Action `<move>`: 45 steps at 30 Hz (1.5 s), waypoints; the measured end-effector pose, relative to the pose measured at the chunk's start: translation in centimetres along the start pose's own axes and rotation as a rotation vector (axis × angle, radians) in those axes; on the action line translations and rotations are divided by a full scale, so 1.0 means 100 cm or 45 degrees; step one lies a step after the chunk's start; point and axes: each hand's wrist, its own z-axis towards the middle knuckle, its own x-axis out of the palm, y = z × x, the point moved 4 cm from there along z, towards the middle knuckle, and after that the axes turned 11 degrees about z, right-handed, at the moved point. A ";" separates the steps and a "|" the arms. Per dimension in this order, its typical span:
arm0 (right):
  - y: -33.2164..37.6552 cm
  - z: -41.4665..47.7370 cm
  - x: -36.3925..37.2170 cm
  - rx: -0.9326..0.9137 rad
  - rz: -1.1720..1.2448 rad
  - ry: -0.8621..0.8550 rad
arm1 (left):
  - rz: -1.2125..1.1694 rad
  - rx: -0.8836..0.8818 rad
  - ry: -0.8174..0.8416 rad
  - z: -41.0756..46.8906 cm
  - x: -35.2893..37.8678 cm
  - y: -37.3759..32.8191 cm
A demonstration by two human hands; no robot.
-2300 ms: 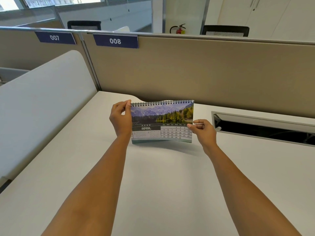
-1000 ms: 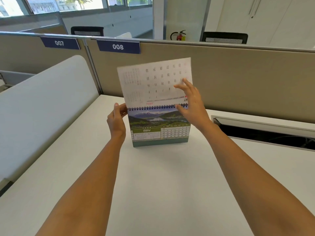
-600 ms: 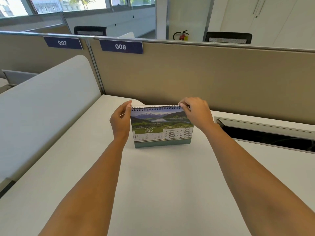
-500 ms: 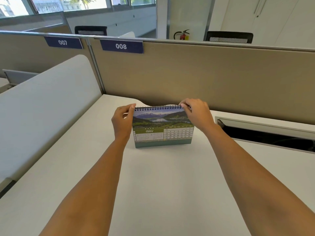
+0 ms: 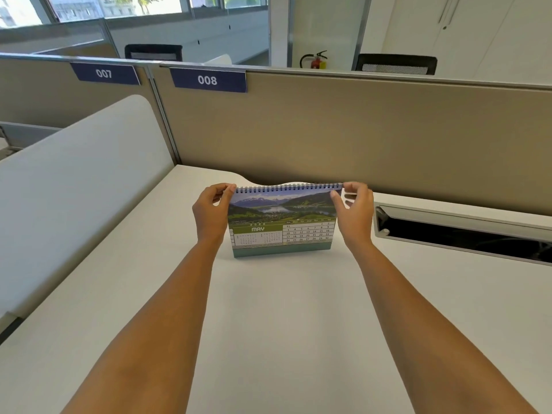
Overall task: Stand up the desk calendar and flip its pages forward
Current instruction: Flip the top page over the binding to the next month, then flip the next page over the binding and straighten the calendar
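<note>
The spiral-bound desk calendar (image 5: 283, 222) stands upright on the white desk (image 5: 283, 324), showing the MAY page with a lake and mountain photo. My left hand (image 5: 210, 215) pinches its top left corner by the spiral binding. My right hand (image 5: 354, 212) is at the top right corner, thumb on the front of the page and fingers curled beside the binding. Both forearms reach in from the bottom of the view.
A beige partition (image 5: 358, 138) labelled 008 rises just behind the calendar. A white curved divider (image 5: 74, 180) borders the desk on the left. An open cable tray slot (image 5: 463, 234) lies in the desk to the right of my right hand.
The April page was lifted by my right hand and turned over the back, leaving MAY in front. My right hand then slid from the top edge to the right corner.
</note>
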 end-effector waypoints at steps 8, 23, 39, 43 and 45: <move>-0.032 -0.014 -0.007 0.238 -0.091 0.070 | -0.007 -0.027 -0.039 -0.002 0.000 -0.003; -0.026 -0.020 -0.013 0.375 0.061 0.129 | -0.003 -0.054 -0.057 -0.004 0.000 -0.003; -0.022 -0.022 -0.017 0.311 -0.010 0.011 | -0.005 -0.074 -0.023 -0.006 0.000 -0.003; -0.019 -0.023 -0.017 0.310 -0.017 0.024 | -0.013 -0.092 -0.006 -0.005 -0.001 -0.002; -0.016 -0.024 -0.020 0.301 0.013 0.059 | -0.029 -0.106 0.008 -0.005 -0.001 -0.003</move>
